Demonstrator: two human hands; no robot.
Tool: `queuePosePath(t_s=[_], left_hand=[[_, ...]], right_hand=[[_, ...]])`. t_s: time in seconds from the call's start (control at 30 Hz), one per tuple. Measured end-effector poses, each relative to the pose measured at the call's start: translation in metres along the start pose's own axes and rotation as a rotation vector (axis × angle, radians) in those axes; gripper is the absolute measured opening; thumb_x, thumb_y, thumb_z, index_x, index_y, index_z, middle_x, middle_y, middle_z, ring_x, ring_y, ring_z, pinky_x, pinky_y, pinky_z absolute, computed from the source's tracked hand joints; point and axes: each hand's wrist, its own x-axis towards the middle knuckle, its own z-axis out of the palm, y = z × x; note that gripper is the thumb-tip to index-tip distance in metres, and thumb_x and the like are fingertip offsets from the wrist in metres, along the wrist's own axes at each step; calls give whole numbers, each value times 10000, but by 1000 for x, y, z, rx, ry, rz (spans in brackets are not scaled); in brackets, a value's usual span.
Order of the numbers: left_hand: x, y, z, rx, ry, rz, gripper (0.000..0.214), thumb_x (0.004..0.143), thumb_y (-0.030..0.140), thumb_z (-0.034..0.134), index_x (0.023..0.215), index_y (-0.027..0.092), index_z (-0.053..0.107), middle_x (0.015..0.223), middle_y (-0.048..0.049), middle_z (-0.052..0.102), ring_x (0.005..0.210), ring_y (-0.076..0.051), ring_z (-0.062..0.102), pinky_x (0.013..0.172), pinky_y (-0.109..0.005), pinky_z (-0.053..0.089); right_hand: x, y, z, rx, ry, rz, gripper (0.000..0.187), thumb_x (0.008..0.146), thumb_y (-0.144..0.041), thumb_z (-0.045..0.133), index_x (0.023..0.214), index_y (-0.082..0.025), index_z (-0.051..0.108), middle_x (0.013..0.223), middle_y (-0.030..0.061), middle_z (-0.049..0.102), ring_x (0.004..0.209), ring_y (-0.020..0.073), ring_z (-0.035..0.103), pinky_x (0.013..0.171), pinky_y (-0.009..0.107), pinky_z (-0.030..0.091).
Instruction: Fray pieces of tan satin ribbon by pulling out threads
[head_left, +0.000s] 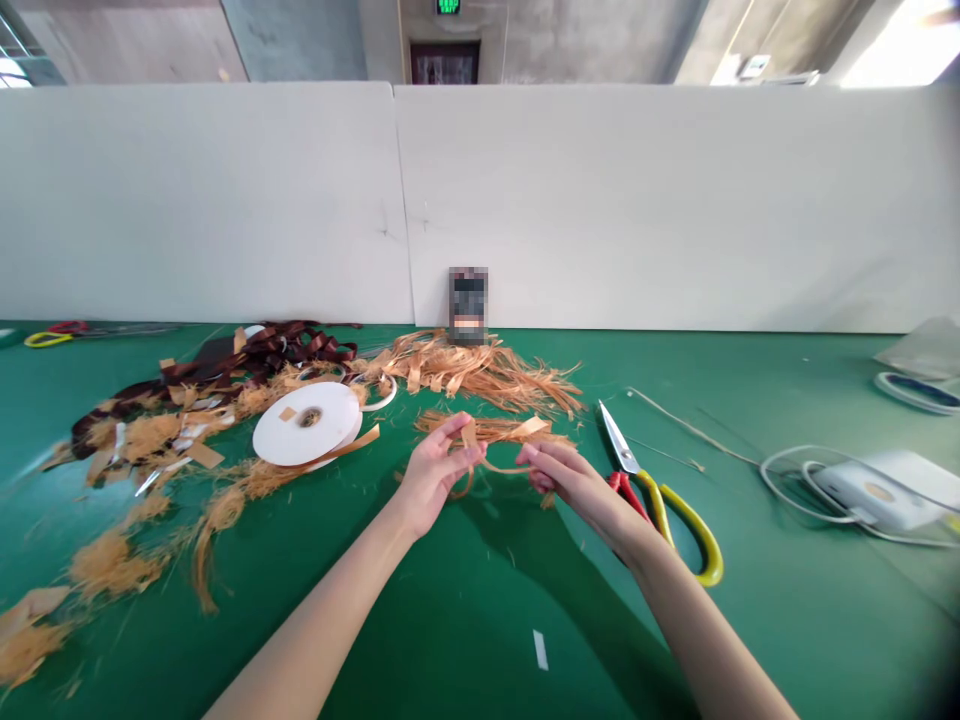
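Observation:
A tan ribbon (501,469) stretches between my two hands over the green table. My left hand (436,470) pinches it between thumb and fingers, with a short piece standing up at the fingertips and a loop hanging below. The other part of the ribbon runs into the closed fingers of my right hand (562,475), and a small end shows beneath them. Just beyond my hands lies a bundle of tan ribbon strips (499,428), with a larger pile of frayed strips (480,370) behind it. Scissors (660,500) with red and yellow handles rest beside my right forearm.
On the left are a white ribbon spool (289,425), dark brown ribbon (300,345) and tan frayed scraps (112,565). A white power bank (889,490) with a cable lies at right. A pixelated dark object (469,305) leans on the white partition (637,200).

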Motion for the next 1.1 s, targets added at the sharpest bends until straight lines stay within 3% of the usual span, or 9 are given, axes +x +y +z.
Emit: queuePosePath(t_s=[0.1, 0.23, 0.4, 0.57, 0.83, 0.97, 1.1], left_hand=[[6, -5, -9, -96, -18, -57, 435, 650, 108, 777, 1052, 196, 637, 990, -1, 610, 764, -80, 635, 768, -213, 519], [8, -3, -11, 2, -7, -51, 503, 629, 76, 781, 1090, 219, 639, 1113, -12, 591, 758, -66, 635, 733, -189, 526], [7, 0, -9, 142, -43, -30, 567, 632, 117, 783, 1156, 256, 617, 1319, -51, 522, 824, -124, 659, 803, -280, 514], [7, -2, -10, 218, -112, 9, 575, 635, 177, 792, 1170, 285, 610, 1404, -55, 459, 820, -158, 675, 814, -328, 498], [7, 0, -10, 170, -162, 12, 591, 622, 126, 760, 1180, 260, 619, 1328, -74, 525, 934, -185, 632, 699, -248, 471], [6, 3, -12, 130, -192, -17, 577, 630, 99, 692, 1183, 252, 626, 1310, -73, 548, 802, -128, 634, 579, -197, 432], [8, 3, -11, 44, -143, -28, 399, 718, 203, 645, 1116, 189, 661, 1224, -98, 600, 707, -113, 626, 579, -219, 450]], right_hand=[[0, 4, 1, -101, 0, -22, 390, 763, -559, 597, 664, -196, 497, 617, -35, 399, 601, 118, 359, 607, 280, 304], [2, 5, 0, -146, 35, -52, 395, 776, -588, 553, 744, -194, 563, 609, -35, 402, 613, 133, 385, 624, 287, 317], [7, 14, -5, -130, 134, -108, 344, 805, -533, 544, 749, -195, 571, 639, -27, 426, 631, 138, 395, 630, 289, 307], [12, 26, -13, -94, 170, -176, 325, 802, -530, 553, 804, -209, 606, 789, -5, 517, 781, 165, 449, 734, 297, 334], [16, 33, -21, -20, 211, -266, 334, 863, -492, 491, 937, -231, 687, 1003, 23, 614, 923, 199, 477, 871, 324, 342], [14, 28, -20, 53, 190, -311, 363, 862, -496, 471, 944, -221, 693, 1007, 45, 626, 876, 202, 485, 826, 325, 373], [8, 21, -14, 40, 105, -265, 345, 868, -494, 464, 930, -238, 687, 1006, 41, 615, 880, 204, 487, 834, 327, 387]])
